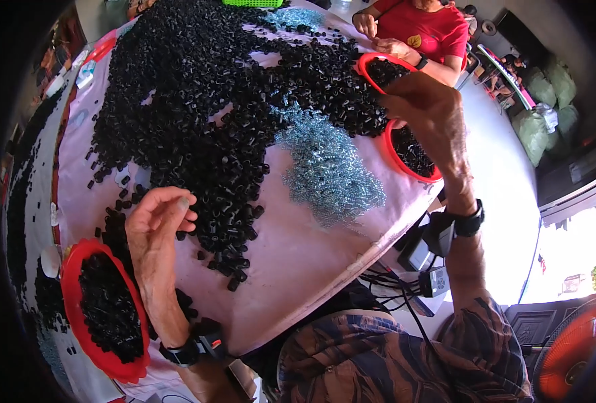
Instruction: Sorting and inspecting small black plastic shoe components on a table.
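Note:
My left hand (158, 225) is raised over the near left part of the table, its fingers curled in against the thumb. Whatever is in that pinch is too small or hidden to make out. Beneath and beyond it spreads a big heap of small black tube-shaped plastic pieces (190, 127). My right hand (429, 111) hangs at the right edge, over two red baskets; its fingers are in shadow and mostly hidden. The nearer red basket (405, 169) holds small dark pieces. Between my hands lies a pile of shiny pale-blue small coils (328, 168), like springs.
A red scalloped basket (73, 295) full of black pieces stands by my left forearm. Across the table a person in a red shirt (429, 33) works beside the other red basket (362, 65). A green basket (252, 3) sits at the back. An orange fan (573, 349) stands lower right.

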The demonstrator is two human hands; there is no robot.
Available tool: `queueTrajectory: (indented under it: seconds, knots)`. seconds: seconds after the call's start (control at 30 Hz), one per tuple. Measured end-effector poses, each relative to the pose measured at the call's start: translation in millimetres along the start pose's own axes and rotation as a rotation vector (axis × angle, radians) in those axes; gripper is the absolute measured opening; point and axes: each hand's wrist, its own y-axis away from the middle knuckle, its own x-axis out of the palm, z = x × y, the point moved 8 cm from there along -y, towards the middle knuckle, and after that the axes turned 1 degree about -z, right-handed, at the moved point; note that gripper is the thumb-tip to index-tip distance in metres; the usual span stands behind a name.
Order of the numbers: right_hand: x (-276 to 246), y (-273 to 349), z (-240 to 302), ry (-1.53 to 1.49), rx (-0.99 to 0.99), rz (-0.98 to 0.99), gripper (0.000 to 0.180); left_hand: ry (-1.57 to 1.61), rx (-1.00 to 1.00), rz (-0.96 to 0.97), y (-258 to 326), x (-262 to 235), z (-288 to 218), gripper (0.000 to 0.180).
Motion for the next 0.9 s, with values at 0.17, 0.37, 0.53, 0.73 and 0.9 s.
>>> queueTrajectory:
  seconds: [0.17, 0.37, 0.53, 0.73, 0.9]
  knots:
    - [-48, 8, -92, 0.344, 0.125, -0.038, 0.012, -0.017, -0.007, -0.034, -1, -15, 8, 0.013]
    - [-67, 14, -133, 0.633, 0.039, -0.011, 0.023, 0.038, 0.011, -0.067, -9, -14, 11, 0.013]
    - [0, -1, -54, 0.372, 0.062, 0.132, 0.014, -0.026, -0.028, -0.140, -10, -32, 20, 0.011]
    - [84, -7, 35, 0.213, -0.246, 0.244, 0.013, -0.172, -0.058, -0.185, -14, -44, 29, 0.013]
    - [142, 7, 66, 0.094, -0.392, 0.290, 0.009, -0.354, -0.044, -0.259, -18, -60, 44, 0.015]
